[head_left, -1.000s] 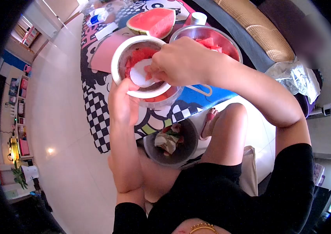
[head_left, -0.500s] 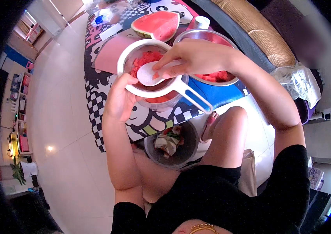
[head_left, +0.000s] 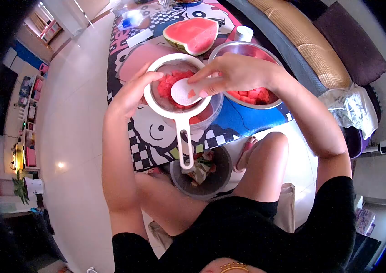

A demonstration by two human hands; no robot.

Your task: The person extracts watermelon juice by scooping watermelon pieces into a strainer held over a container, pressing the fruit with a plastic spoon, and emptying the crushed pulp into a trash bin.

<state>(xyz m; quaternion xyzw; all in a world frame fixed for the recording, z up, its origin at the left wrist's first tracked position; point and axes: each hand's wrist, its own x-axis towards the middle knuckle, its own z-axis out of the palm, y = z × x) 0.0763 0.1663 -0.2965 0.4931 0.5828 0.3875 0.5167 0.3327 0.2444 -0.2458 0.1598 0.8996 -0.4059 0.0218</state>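
Note:
A white-rimmed strainer (head_left: 183, 119) holds mashed red watermelon (head_left: 169, 84) over a clear container (head_left: 213, 111) with red contents. Its long handle points toward my body. My left hand (head_left: 134, 91) grips the strainer's left rim, thumb over the top and the other fingers mostly hidden beneath. In my right hand (head_left: 243, 73) is a white rice paddle (head_left: 181, 92), its flat blade against the mashed flesh, with a small red bit stuck on it. Under my right forearm stands a metal bowl (head_left: 278, 101) of watermelon pieces (head_left: 253, 95).
Behind the strainer lies a large cut watermelon piece (head_left: 192, 35), near a pink mat (head_left: 131, 63) and a white cup (head_left: 244, 33). A grey bin (head_left: 220, 182) with scraps stands between my legs, below the patterned table's edge. A sofa (head_left: 306, 38) runs along the right.
The strainer has turned, its handle swinging from the lower right to point toward me. My left hand has shifted from the near-left rim to the far-left rim. The paddle stays in my right hand.

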